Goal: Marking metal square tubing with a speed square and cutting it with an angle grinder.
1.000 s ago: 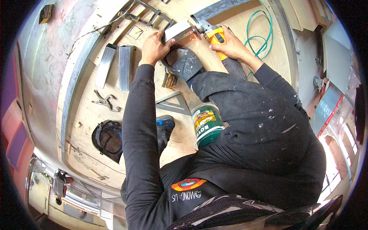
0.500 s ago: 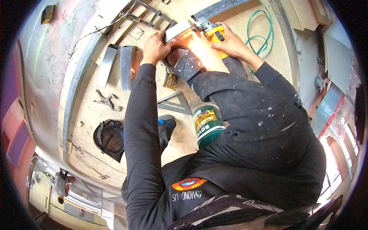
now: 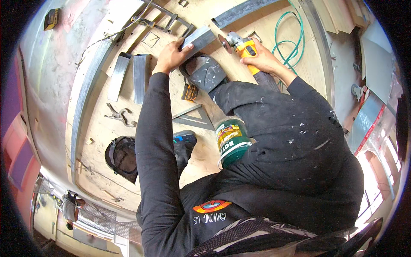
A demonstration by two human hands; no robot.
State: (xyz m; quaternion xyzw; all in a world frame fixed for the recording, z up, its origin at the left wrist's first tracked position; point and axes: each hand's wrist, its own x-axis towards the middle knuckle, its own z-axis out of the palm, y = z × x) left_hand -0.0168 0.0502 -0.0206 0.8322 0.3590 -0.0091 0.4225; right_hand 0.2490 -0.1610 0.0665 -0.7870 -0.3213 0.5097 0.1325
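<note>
My left hand [image 3: 172, 55] is closed round a short grey metal tube [image 3: 199, 38], thumb on its upper face. In my right hand [image 3: 264, 59] is a yellow and black angle grinder [image 3: 247, 49]. The grinder's disc [image 3: 224, 43] stands apart from the tube's right end, and no sparks show. Beyond that end lies a longer grey tube [image 3: 244, 12] on the wooden board. Just below the held tube is my dark shoe [image 3: 205, 73], at the end of my bent leg.
Two short metal tubes [image 3: 140, 77] lie on the left, above a locking clamp [image 3: 121, 115] and a black welding helmet [image 3: 121, 157]. A triangular metal square [image 3: 198, 116] and a green bucket [image 3: 233, 143] are near my legs. A green cord [image 3: 279, 43] loops at right. Another person [image 3: 69, 210] is lower left.
The sparks have stopped. My right hand has drawn the grinder off the tube to the right and slightly nearer. My left hand has shifted slightly left with the short tube.
</note>
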